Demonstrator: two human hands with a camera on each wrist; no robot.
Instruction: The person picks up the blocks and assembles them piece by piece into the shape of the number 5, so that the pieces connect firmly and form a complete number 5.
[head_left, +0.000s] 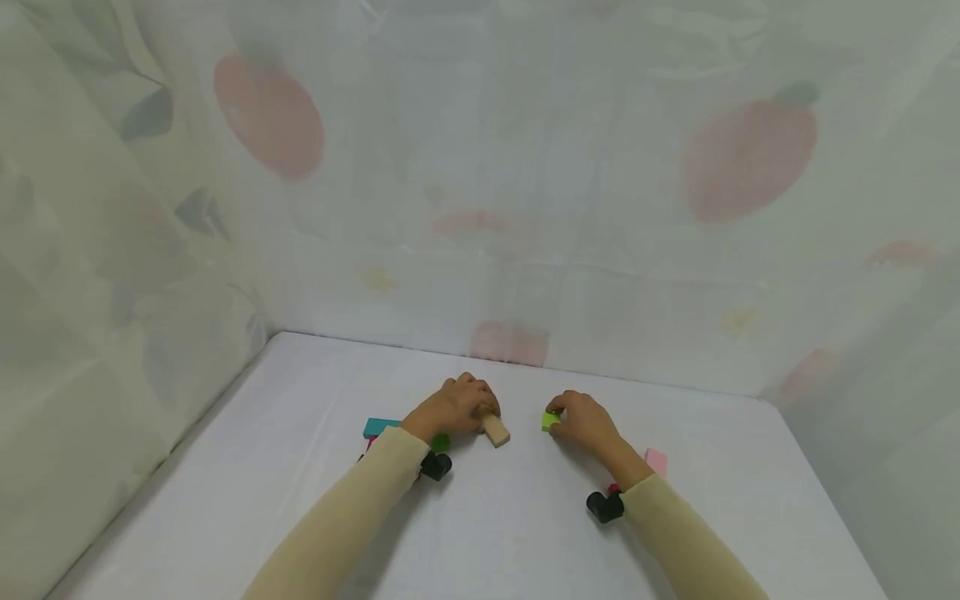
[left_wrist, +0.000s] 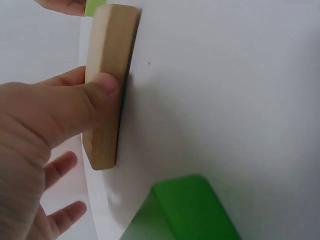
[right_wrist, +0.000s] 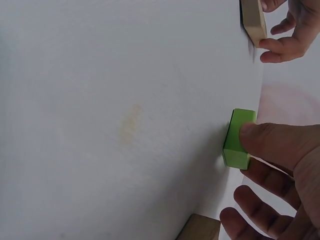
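My left hand point(head_left: 455, 407) pinches a plain wooden block point(head_left: 496, 430) low over the white table. In the left wrist view the thumb presses the near face of that wooden block point(left_wrist: 111, 50), and other fingers reach behind it. Across a small gap, my right hand point(head_left: 588, 423) grips a short light green block point(head_left: 551, 421). The right wrist view shows the thumb on top of the light green block point(right_wrist: 239, 137), with one finger under its lower end. A darker green block point(left_wrist: 192, 210) lies near the left wrist, partly cut off by the frame.
A teal block point(head_left: 381, 427) and a bit of magenta point(head_left: 371, 442) lie left of the left wrist. By the right wrist are a pink block point(head_left: 656, 461) and a small red piece point(head_left: 613, 487). Another wooden block point(right_wrist: 201, 228) shows below the right hand. A patterned curtain point(head_left: 585, 292) stands behind.
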